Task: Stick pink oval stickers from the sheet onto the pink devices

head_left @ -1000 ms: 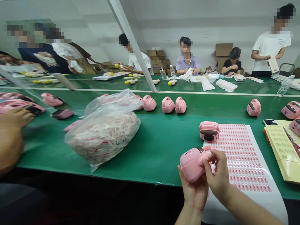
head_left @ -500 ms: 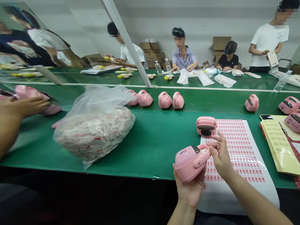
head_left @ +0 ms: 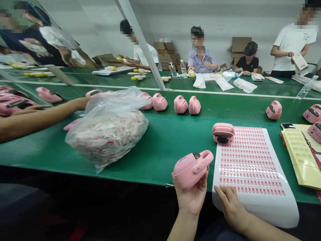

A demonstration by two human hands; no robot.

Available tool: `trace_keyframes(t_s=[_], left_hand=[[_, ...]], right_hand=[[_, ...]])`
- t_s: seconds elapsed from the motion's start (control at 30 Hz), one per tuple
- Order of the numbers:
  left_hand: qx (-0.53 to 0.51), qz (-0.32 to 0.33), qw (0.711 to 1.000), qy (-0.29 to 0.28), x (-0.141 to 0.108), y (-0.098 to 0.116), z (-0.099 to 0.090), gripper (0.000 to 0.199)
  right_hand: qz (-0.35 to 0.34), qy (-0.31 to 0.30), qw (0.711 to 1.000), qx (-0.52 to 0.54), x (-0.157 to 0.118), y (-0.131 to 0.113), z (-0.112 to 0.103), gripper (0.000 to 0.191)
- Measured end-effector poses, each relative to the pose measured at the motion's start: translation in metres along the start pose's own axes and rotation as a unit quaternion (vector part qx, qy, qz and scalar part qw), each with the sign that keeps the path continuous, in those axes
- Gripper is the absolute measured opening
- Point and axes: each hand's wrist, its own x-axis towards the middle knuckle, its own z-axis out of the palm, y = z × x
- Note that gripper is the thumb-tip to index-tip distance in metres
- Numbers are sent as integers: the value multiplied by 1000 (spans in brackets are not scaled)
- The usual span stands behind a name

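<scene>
My left hand [head_left: 192,197] holds a rounded pink plastic device with a carry handle [head_left: 189,169] from below, tilted, its handle to the upper right. An oval badge with a small orange mark is on its side. My right hand [head_left: 232,206] rests at the lower left of a white sheet of pink oval stickers [head_left: 253,159]. Its thumb and bent fingers are close together on the sheet, and what lies under the fingertips is hidden. A second pink device [head_left: 223,134] stands on the sheet's upper left corner, dark round part facing me.
A clear bag of small wrapped packets [head_left: 107,137] lies left on the green table [head_left: 160,154]. Beyond it several pink devices [head_left: 181,104] stand in a row. A co-worker's arm [head_left: 50,115] reaches in from the left. Yellow sticker sheets [head_left: 299,155] lie at right.
My right hand has left the device's handle and come down to the sticker sheet's lower left. My left hand has moved the device slightly left. The co-worker's arm reaches farther right.
</scene>
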Motion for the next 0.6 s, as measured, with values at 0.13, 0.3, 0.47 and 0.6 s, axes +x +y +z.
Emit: trace_keyframes(t_s=[0.13, 0.3, 0.47, 0.6], left_hand=[[51, 43, 996, 64, 0, -1, 6, 59], [345, 175, 915, 113, -4, 0, 12, 84], [559, 123, 820, -10, -6, 3, 21, 92], [568, 56, 820, -45, -2, 3, 27, 81]], right_hand=[[122, 53, 982, 134, 16, -3, -12, 45], [281, 78, 887, 358, 78, -9, -76, 43], [278, -20, 854, 440, 123, -20, -116, 47], [278, -74, 870, 400, 128, -28, -111, 48]])
